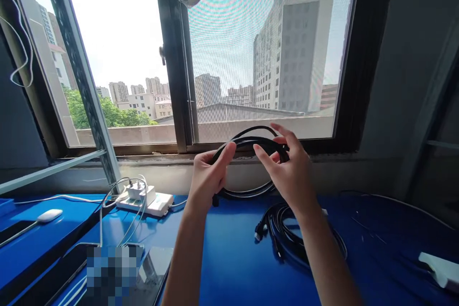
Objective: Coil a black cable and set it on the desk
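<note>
A loop of black cable (251,140) is held up over the blue table (229,253), in front of the window sill. My left hand (210,174) is closed round the loop's left side, thumb on top. At the right side, my right hand (292,167) has its fingers curled about the strands, its thumb held a little off them and its index finger raised. The lower strands hang between the hands, and a dark cable end shows below my left hand. Beneath my right forearm lies another coil of black cable (278,222), with its plugs toward the left.
A white power strip (161,204) with plugs and thin cables stands at the left, near a metal post (84,67). Dark flat devices lie at the lower left, partly blurred. A white mouse-like object (50,215) is farther left; a white device (442,267) sits at right.
</note>
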A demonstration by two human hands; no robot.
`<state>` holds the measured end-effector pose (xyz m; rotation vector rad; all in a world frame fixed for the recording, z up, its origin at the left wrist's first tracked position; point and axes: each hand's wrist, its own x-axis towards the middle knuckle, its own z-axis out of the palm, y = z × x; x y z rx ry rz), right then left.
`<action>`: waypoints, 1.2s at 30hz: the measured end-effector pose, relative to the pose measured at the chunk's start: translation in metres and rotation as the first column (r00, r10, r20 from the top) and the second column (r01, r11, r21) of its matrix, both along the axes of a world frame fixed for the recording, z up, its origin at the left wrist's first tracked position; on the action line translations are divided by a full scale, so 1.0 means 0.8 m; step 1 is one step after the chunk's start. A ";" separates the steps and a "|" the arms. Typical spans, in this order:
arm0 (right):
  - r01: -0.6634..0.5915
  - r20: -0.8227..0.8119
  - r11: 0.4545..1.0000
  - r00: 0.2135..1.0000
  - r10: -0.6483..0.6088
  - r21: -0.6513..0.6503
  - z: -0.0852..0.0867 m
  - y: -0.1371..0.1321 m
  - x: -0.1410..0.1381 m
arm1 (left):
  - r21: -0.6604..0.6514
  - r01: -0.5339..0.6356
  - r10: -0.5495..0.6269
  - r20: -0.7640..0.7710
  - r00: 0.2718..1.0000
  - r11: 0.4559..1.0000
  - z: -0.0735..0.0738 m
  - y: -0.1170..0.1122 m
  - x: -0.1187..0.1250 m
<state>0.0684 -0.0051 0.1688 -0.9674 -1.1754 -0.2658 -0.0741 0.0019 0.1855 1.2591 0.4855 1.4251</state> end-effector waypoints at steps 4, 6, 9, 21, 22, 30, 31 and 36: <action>0.141 0.054 0.986 0.989 -0.137 -0.091 -0.012 0.017 0.000 | 0.115 -0.115 0.121 -0.053 0.991 0.987 0.008 -0.014 -0.002; 0.130 0.068 0.979 0.990 -0.120 -0.160 -0.013 0.017 0.000 | 0.165 -0.176 0.184 -0.038 0.982 0.971 0.009 -0.015 -0.004; -0.040 0.055 0.964 0.997 0.056 -0.262 -0.008 0.007 -0.002 | 0.221 -0.264 0.262 0.041 0.964 0.939 0.008 -0.009 -0.004; -0.068 0.069 0.997 0.995 0.066 0.028 0.019 -0.048 -0.042 | 0.013 -0.239 0.216 0.385 0.897 0.971 0.012 -0.007 0.002; -0.059 0.091 0.998 0.994 0.056 0.033 0.019 -0.050 -0.042 | 0.025 -0.240 0.211 0.396 0.894 0.970 0.012 -0.007 0.001; -0.242 0.062 0.955 0.965 0.256 -0.171 0.008 -0.045 -0.030 | 0.207 -0.399 0.259 0.488 0.833 0.893 0.004 -0.009 0.003; -0.249 0.056 0.952 0.963 0.263 -0.180 0.009 -0.046 -0.030 | 0.204 -0.416 0.272 0.498 0.823 0.886 0.004 -0.009 0.003; -0.431 -0.139 0.902 0.895 0.423 -0.032 0.016 -0.055 -0.044 | 0.200 -0.369 0.245 0.461 0.853 0.907 0.007 -0.017 0.002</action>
